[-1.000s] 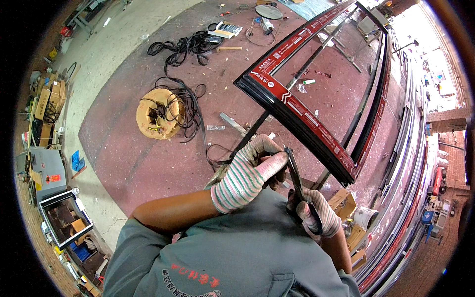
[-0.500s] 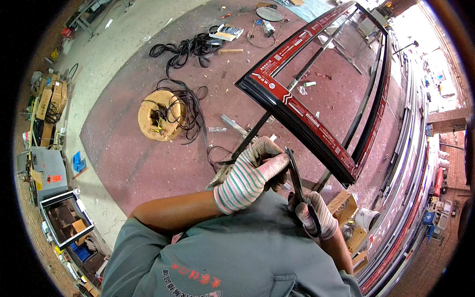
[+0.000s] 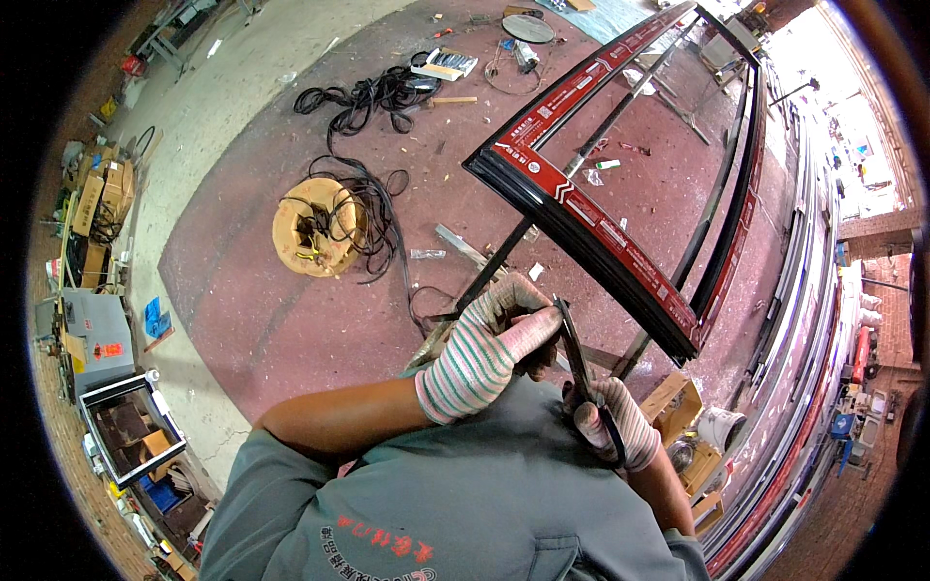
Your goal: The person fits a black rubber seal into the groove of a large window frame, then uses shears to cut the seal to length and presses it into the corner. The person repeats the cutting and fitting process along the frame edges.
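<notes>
Striped work gloves cover both hands, held close in front of my grey shirt. My right hand (image 3: 620,421) is closed round the dark handles of a pair of scissors (image 3: 575,356), whose blades point up and away from me. Beside the blade tips, my left hand (image 3: 480,349) is pinched between thumb and fingers. A dark end shows there, apparently a black strip; the curled fingers hide most of it. Thin black strip (image 3: 395,228) lies in loops on the floor and trails towards my left hand. Just beyond stands a black frame (image 3: 581,237) with red protective film, raised on supports.
A yellowish round spool (image 3: 291,254) lies at the left among the black loops. Long metal profiles (image 3: 790,320) are stacked along the right. Cardboard boxes (image 3: 675,402) and a white bucket (image 3: 719,426) stand near my right arm. A small window frame (image 3: 92,397) is at far left.
Both hands keep nearly the same place. The scissors have shifted very slightly, with the blade tips beside my left fingertips.
</notes>
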{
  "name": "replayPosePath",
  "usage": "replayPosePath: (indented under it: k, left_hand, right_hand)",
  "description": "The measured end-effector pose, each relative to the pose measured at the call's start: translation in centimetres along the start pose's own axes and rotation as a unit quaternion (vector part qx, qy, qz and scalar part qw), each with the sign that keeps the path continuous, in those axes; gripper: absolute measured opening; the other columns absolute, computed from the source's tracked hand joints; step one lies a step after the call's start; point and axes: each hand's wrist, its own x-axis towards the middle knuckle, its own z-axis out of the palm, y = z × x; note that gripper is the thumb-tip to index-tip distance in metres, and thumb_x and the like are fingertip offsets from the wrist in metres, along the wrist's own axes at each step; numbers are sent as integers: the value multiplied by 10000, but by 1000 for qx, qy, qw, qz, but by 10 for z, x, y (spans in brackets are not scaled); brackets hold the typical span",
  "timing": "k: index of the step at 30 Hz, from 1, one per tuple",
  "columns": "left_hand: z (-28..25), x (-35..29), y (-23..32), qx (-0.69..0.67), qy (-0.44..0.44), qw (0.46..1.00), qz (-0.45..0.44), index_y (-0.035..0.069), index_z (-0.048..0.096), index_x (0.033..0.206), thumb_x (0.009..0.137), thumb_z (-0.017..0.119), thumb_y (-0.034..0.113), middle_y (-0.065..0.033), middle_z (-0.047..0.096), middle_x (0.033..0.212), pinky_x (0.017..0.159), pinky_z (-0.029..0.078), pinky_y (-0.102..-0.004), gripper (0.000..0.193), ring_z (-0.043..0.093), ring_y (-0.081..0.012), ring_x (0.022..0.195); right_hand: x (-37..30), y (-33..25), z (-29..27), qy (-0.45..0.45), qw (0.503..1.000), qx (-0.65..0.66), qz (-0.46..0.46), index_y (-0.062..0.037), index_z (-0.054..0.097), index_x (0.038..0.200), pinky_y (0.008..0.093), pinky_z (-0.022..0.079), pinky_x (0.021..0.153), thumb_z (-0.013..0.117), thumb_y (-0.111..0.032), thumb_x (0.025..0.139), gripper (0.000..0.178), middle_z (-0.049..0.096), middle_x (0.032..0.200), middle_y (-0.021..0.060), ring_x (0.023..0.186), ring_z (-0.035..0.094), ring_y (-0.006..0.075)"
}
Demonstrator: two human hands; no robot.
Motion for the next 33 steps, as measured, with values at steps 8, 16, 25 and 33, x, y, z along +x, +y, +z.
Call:
replayPosePath:
  k: [8,16,25,33]
  left_hand:
    - [0,-1,-3,-5,15,1000,3,110,539,1031,1067,550,152,-47,673,870,561,513,-262,57,635,-106,711]
    - [-1,-2,-3,-17,28,999,15,110,556,1025,1053,584,170,-17,652,851,566,529,-246,71,627,-86,713]
    - [-4,-5,-3,-41,37,998,12,118,547,1027,1059,573,176,-43,674,877,581,515,-266,71,636,-110,718]
    - [-10,-5,-6,-69,51,996,28,112,555,1034,1049,583,155,-59,672,861,577,510,-275,53,635,-128,699]
  right_hand:
    - [4,3,-1,-1,996,-82,-25,-44,599,811,259,357,578,638,-120,928,145,429,712,-82,689,383,59]
    - [8,5,-4,-10,994,-107,-6,-49,608,822,290,385,637,625,-799,824,750,505,739,-39,742,450,94]
    - [15,-4,-6,-38,987,-155,-30,-43,586,783,329,394,609,557,-766,894,732,487,694,8,678,447,136]
    - [24,-3,-5,-49,983,-167,-51,-47,546,764,350,378,580,524,-728,939,704,428,654,36,639,410,155]
